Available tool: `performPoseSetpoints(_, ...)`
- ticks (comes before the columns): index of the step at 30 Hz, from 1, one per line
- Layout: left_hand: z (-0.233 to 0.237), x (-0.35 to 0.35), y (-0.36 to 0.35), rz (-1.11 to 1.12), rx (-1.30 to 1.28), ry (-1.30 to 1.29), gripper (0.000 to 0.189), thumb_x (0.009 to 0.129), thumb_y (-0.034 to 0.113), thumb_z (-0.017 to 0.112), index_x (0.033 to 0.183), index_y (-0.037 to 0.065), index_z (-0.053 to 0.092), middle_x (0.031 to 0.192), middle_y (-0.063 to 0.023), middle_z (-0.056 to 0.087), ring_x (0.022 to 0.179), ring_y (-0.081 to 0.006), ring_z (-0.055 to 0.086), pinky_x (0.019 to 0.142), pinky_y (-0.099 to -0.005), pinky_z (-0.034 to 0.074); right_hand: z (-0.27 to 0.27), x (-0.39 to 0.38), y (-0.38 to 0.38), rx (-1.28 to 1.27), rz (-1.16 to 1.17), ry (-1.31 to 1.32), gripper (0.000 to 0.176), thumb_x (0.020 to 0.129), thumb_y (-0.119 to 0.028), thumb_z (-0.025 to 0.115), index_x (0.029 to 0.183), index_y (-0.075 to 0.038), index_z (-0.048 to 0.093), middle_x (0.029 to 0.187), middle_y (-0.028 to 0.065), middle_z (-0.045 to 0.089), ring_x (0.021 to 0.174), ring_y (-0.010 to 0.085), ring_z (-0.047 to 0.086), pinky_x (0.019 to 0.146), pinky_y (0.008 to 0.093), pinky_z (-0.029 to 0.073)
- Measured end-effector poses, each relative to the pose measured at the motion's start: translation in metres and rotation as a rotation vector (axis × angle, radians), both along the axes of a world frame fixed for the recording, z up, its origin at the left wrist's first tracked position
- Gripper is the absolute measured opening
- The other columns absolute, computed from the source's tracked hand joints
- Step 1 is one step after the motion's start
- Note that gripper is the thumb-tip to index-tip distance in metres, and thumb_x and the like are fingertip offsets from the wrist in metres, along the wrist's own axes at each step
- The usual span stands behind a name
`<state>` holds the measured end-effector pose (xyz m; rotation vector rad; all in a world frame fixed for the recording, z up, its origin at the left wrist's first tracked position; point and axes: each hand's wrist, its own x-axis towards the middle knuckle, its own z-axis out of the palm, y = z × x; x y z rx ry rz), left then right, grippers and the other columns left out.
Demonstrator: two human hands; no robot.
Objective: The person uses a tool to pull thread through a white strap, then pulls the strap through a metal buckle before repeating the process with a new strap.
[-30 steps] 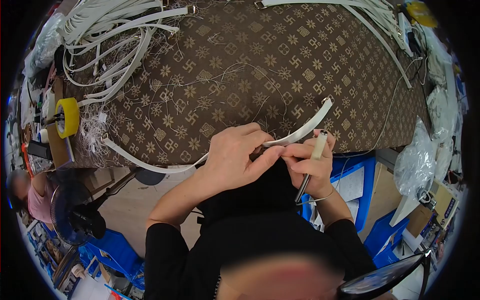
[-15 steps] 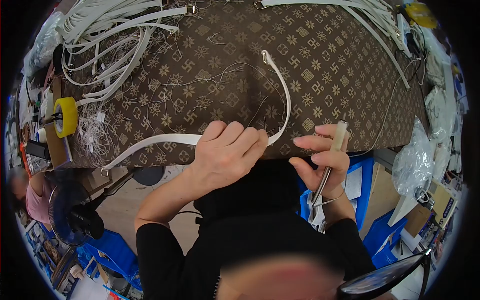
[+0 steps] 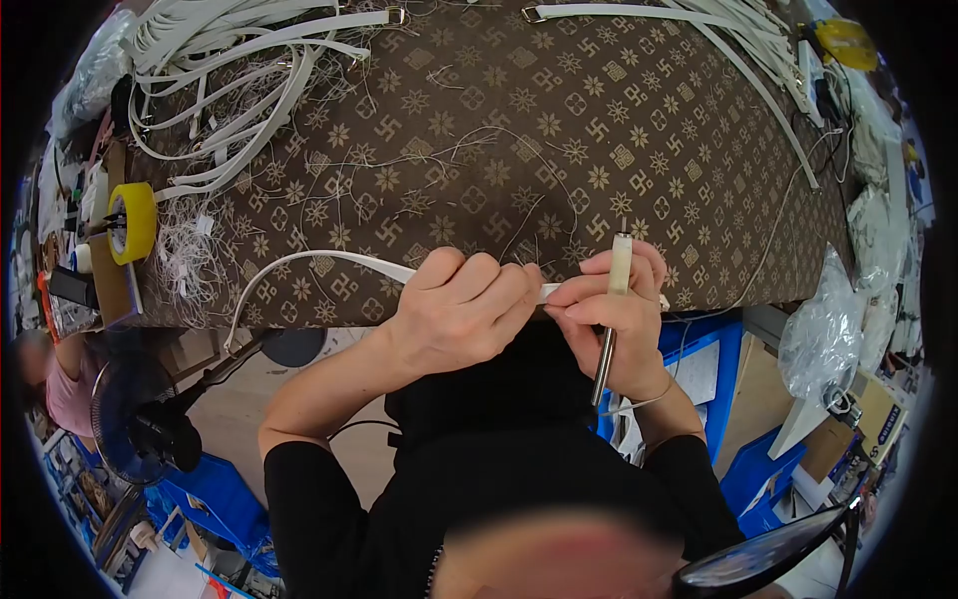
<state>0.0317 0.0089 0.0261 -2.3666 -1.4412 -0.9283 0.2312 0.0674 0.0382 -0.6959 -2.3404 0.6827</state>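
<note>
A narrow white belt [image 3: 339, 257] is stretched between my hands at the table's front edge. My left hand [image 3: 454, 311] is closed in a fist around it, and its left length curves down over the edge. Close by, my right hand [image 3: 621, 319] pinches the same belt between thumb and fingers. That hand also carries a pen-like tool [image 3: 620, 270] with a cream-coloured section and a metal shaft. The tool sits between the fingers and slants toward my body. The belt's right end mostly hides behind my right hand.
White belts with buckles [image 3: 269, 100] pile up at the back left, and more belts [image 3: 738, 40] lie at the back right. Thread scraps [image 3: 190, 265] litter the patterned tablecloth [image 3: 479, 200]. Yellow tape [image 3: 133, 225] and a fan [image 3: 150, 414] are at left. Another person [image 3: 68, 384] is beyond.
My right hand has moved left to the belt and taken hold of it, still keeping the tool. The belt's buckle end has been drawn off the tabletop toward my hands.
</note>
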Motion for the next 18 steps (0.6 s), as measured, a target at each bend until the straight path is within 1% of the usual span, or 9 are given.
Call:
performPoseSetpoints(2, 0.000, 0.000, -0.001, 0.001, 0.009, 0.005, 0.013, 0.075, 0.013, 0.069, 0.087, 0.006, 0.071, 0.076, 0.0041, 0.050, 0.065, -0.0100, 0.045, 0.060, -0.0272, 0.030, 0.000, -0.001, 0.000, -0.074, -0.006, 0.079, 0.032, 0.079, -0.006, 0.078, 0.089, -0.020, 0.052, 0.084, -0.0036, 0.072, 0.094, 0.0224, 0.057, 0.099, 0.0420, 0.034)
performPoseSetpoints(3, 0.000, 0.000, -0.002, 0.002, 0.008, 0.005, 0.013, 0.075, 0.013, 0.069, 0.087, 0.006, 0.071, 0.076, 0.0041, 0.050, 0.065, -0.0100, 0.045, 0.060, -0.0272, 0.030, 0.000, 0.000, 0.000, -0.075, -0.005, 0.079, 0.032, 0.079, -0.006, 0.078, 0.089, -0.020, 0.052, 0.084, -0.0036, 0.072, 0.094, 0.0224, 0.057, 0.099, 0.0420, 0.034)
performPoseSetpoints(5, 0.002, -0.003, -0.002, 0.001, 0.036, 0.028, 0.016, 0.072, 0.013, 0.069, 0.086, 0.006, 0.071, 0.076, 0.0043, 0.050, 0.064, -0.0095, 0.045, 0.060, -0.0268, 0.030, 0.000, 0.006, 0.001, -0.106, -0.018, 0.097, 0.033, 0.083, -0.007, 0.076, 0.092, -0.019, 0.047, 0.085, -0.0025, 0.071, 0.091, 0.0227, 0.056, 0.101, 0.0448, 0.035)
performPoseSetpoints(6, 0.001, -0.005, -0.002, 0.002, 0.035, 0.027, 0.016, 0.072, 0.013, 0.069, 0.086, 0.006, 0.071, 0.076, 0.0043, 0.050, 0.064, -0.0095, 0.045, 0.060, -0.0268, 0.030, 0.001, 0.008, 0.002, -0.106, -0.018, 0.096, 0.033, 0.083, -0.007, 0.076, 0.092, -0.019, 0.047, 0.085, -0.0025, 0.071, 0.091, 0.0227, 0.056, 0.101, 0.0448, 0.035)
performPoseSetpoints(8, -0.003, -0.008, -0.003, 0.008, 0.060, 0.055, 0.018, 0.070, 0.013, 0.069, 0.086, 0.007, 0.072, 0.076, 0.0051, 0.051, 0.064, -0.0090, 0.045, 0.060, -0.0264, 0.029, 0.002, 0.011, 0.005, -0.092, -0.064, 0.118, 0.032, 0.086, -0.009, 0.074, 0.091, -0.019, 0.045, 0.085, -0.0009, 0.071, 0.092, 0.0236, 0.057, 0.104, 0.0496, 0.035)
performPoseSetpoints(9, -0.005, -0.008, -0.004, 0.005, 0.061, 0.056, 0.018, 0.070, 0.013, 0.069, 0.086, 0.007, 0.072, 0.076, 0.0051, 0.051, 0.064, -0.0090, 0.045, 0.060, -0.0264, 0.029, 0.002, 0.012, 0.005, -0.089, -0.077, 0.124, 0.032, 0.087, -0.010, 0.074, 0.092, -0.019, 0.044, 0.083, 0.0001, 0.071, 0.091, 0.0239, 0.057, 0.105, 0.0529, 0.034)
performPoseSetpoints(11, -0.007, -0.008, -0.006, 0.013, 0.079, 0.067, 0.028, 0.069, 0.020, 0.068, 0.095, 0.011, 0.074, 0.076, 0.0062, 0.052, 0.062, -0.0103, 0.043, 0.062, -0.0267, 0.032, 0.003, 0.013, 0.005, -0.077, -0.081, 0.122, 0.032, 0.087, -0.011, 0.074, 0.092, -0.019, 0.043, 0.083, -0.0001, 0.070, 0.092, 0.0239, 0.057, 0.105, 0.0528, 0.034)
performPoseSetpoints(18, -0.011, -0.009, -0.007, 0.026, 0.150, 0.067, 0.027, 0.070, 0.021, 0.069, 0.095, 0.011, 0.074, 0.075, 0.0072, 0.050, 0.063, -0.0101, 0.042, 0.061, -0.0265, 0.032, -0.001, 0.018, 0.005, -0.060, -0.063, 0.127, 0.034, 0.087, -0.013, 0.074, 0.095, -0.019, 0.042, 0.083, 0.0000, 0.070, 0.092, 0.0237, 0.057, 0.106, 0.0535, 0.033)
